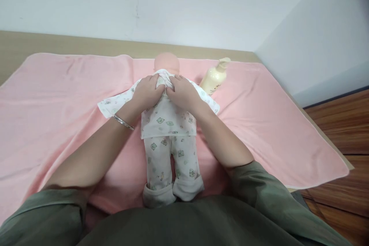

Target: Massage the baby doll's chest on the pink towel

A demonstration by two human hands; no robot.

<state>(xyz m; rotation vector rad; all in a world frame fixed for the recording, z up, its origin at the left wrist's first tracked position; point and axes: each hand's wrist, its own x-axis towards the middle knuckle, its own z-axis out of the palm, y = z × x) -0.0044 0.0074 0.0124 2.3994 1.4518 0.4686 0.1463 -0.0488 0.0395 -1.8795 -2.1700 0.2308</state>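
Observation:
A baby doll lies on its back with its head toward the wall, dressed in a white printed shirt and matching pants with turned-up cuffs. At the doll's neck, my left hand pinches the shirt near the collar, its thumb and fingers closed on the cloth. Beside it, my right hand grips the other side of the same collar. The two thumbs almost meet at the middle of the chest. Both shirt sleeves stretch outward under my wrists. Bunched cloth hides the doll's lower face.
A pink blanket covers most of the table beneath the doll. To the right of the doll's head, a cream pump bottle leans at a tilt. A white wall rises behind, and brown wooden panels stand at the right.

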